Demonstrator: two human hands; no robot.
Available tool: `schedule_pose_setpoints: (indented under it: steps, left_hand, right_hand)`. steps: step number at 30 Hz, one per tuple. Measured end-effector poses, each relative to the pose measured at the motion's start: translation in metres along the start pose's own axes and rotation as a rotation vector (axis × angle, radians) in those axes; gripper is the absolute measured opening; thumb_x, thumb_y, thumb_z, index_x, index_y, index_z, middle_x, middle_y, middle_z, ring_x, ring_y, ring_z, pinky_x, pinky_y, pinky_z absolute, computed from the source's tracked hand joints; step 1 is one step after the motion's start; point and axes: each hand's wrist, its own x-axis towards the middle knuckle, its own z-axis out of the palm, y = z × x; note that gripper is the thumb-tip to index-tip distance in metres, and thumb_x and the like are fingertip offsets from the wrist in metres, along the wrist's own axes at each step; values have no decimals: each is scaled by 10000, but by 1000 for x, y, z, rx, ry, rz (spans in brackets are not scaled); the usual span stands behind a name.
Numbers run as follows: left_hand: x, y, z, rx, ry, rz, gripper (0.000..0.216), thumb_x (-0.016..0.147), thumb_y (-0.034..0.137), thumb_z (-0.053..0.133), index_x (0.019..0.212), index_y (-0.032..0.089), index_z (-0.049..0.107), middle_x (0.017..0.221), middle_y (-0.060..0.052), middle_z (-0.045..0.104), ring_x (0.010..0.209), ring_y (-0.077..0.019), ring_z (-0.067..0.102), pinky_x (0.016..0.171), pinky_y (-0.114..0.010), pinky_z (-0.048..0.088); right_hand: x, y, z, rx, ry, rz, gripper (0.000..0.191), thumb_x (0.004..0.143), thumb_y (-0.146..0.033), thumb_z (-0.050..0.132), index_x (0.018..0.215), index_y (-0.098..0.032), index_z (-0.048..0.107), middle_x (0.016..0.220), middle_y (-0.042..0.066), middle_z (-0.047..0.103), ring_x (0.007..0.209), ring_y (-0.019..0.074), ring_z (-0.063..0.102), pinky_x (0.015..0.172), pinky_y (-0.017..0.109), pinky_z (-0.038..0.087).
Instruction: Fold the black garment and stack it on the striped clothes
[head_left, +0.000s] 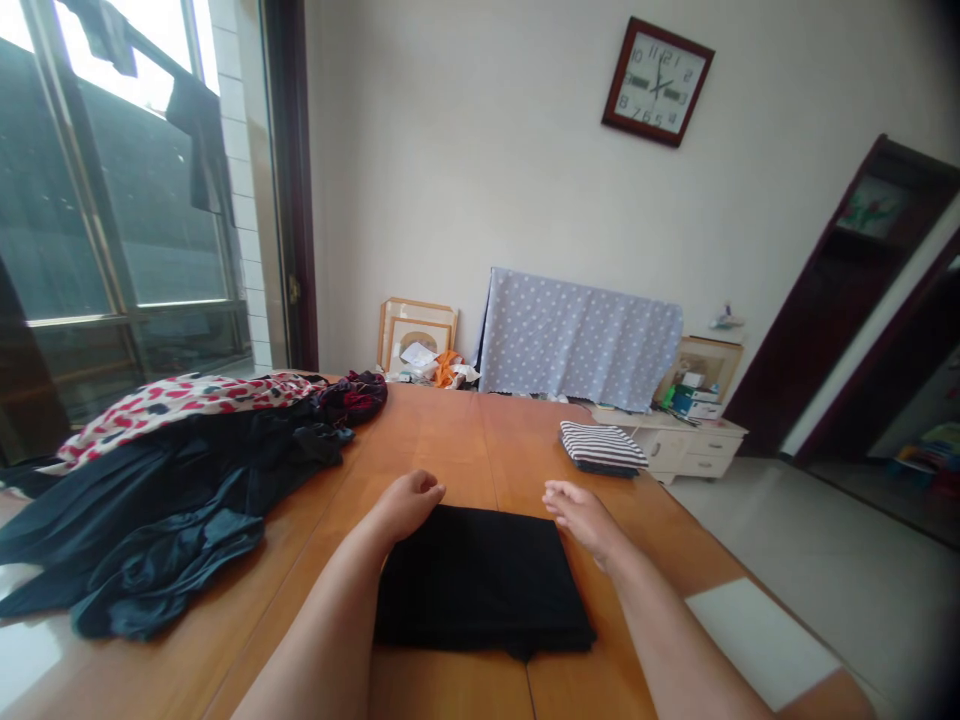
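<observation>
Both hands at the far edge of a folded black cloth (480, 575) on a wooden table (450, 430).
Left hand (409, 500) is at the cloth's far left corner, fingers curled in; can't tell if they pinch fabric. Right hand (581, 515) is at the far right corner, fingers stretched, slightly apart. Striped folded stack (602, 445) lies beyond it, loose dark clothes pile (165, 500) to the left.

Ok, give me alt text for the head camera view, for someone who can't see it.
Two bare hands, the left hand curled and the right hand flatter, rest at the far corners of a folded black garment on a wooden table. A heap of dark clothes lies to the left, and a folded striped garment sits farther back on the right.
</observation>
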Motion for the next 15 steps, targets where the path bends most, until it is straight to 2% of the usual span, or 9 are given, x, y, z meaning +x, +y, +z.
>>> schedule_pose_setpoints:
  steps: [3, 5, 7, 9, 11, 15]
  left_hand:
    - [3, -5, -2, 191, -102, 49, 354, 722, 382, 627, 1017, 199, 694, 1042, -89, 712, 958, -252, 654, 793, -291, 482]
    - [5, -8, -4, 305, -130, 59, 361, 696, 332, 627, 1028, 205, 693, 1079, -93, 694, 988, -254, 642, 823, -296, 475]
    - [7, -9, -6, 374, -147, 58, 313, 691, 315, 612, 975, 215, 700, 1063, -88, 684, 988, -253, 634, 828, -300, 468]
    - [7, -8, -6, 380, -161, 57, 233, 690, 302, 597, 888, 223, 692, 1015, -71, 683, 955, -241, 631, 796, -292, 462]
    - [6, -6, -6, 344, -176, 42, 168, 681, 273, 582, 820, 218, 658, 930, -50, 683, 877, -219, 632, 717, -272, 451]
    - [5, -3, -4, 226, -182, -11, 128, 670, 227, 555, 793, 211, 584, 725, 7, 633, 687, -170, 592, 570, -238, 376]
  right_hand:
    - [8, 11, 3, -136, -117, -86, 521, 799, -367, 621, 1284, -178, 596, 1204, 109, 667, 1098, 236, 631, 958, 365, 472]
    - [10, 19, 5, -288, -129, -156, 500, 742, -299, 647, 1231, -192, 633, 1140, 86, 672, 1047, 223, 624, 926, 342, 466]
    - [9, 24, 5, -432, -127, -212, 368, 701, -245, 642, 1063, -206, 700, 1041, 61, 675, 976, 209, 615, 876, 316, 459]
    - [8, 26, 4, -498, -126, -240, 210, 679, -210, 622, 872, -211, 704, 936, 36, 665, 889, 188, 601, 794, 283, 448]
    - [6, 24, 2, -476, -113, -229, 120, 668, -196, 607, 777, -205, 658, 854, 12, 644, 805, 164, 578, 703, 252, 424]
    - [4, 20, -1, -260, -91, -162, 85, 704, -223, 591, 787, -203, 586, 735, -33, 582, 691, 131, 518, 615, 225, 388]
